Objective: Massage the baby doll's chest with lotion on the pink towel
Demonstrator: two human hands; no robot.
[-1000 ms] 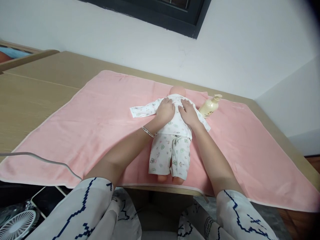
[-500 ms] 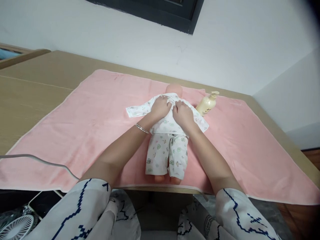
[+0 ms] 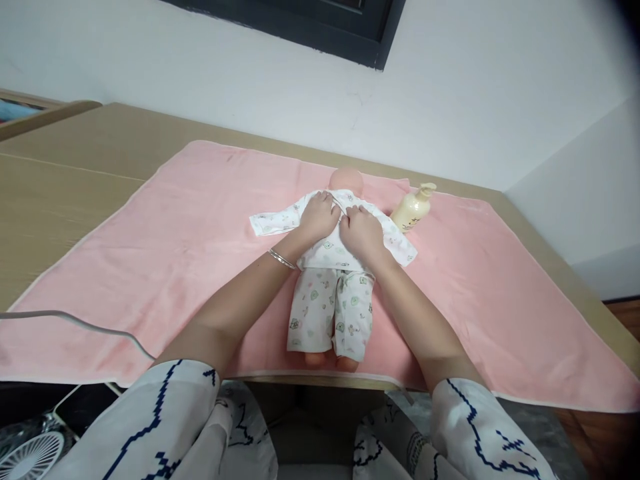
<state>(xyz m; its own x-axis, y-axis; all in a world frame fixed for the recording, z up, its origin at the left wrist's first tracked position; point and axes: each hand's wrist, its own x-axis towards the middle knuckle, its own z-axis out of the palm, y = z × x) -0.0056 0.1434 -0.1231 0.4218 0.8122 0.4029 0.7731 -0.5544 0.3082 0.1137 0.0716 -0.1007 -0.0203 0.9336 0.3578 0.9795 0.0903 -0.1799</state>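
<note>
A baby doll (image 3: pixel 346 181) lies on a pink cloth (image 3: pixel 210 200), its bald head toward the wall and its feet toward me. It wears a white printed long-sleeved shirt (image 3: pixel 330 253) and matching trousers (image 3: pixel 313 310). My left hand (image 3: pixel 320 217), with a silver bangle at the wrist, is on the upper left of the shirt, fingers curled onto the fabric. Close beside it, my right hand (image 3: pixel 363 232) closes on the shirt near the middle of the chest area. The fingertips of both hands are partly hidden. Both shirt sleeves spread outward.
A cream pump bottle (image 3: pixel 411 210) leans on the cloth, right of the doll's shoulder. Under the cloth is a wooden table (image 3: pixel 90 153) against a white wall (image 3: pixel 280 93). A grey cable (image 3: pixel 80 321) crosses the cloth at left. A small white fan (image 3: pixel 33 457) sits low at left.
The right hand's fingers have shifted slightly on the shirt, and a little more of the fabric by the neckline shows. The doll stays where it was; the view has shifted a little.
</note>
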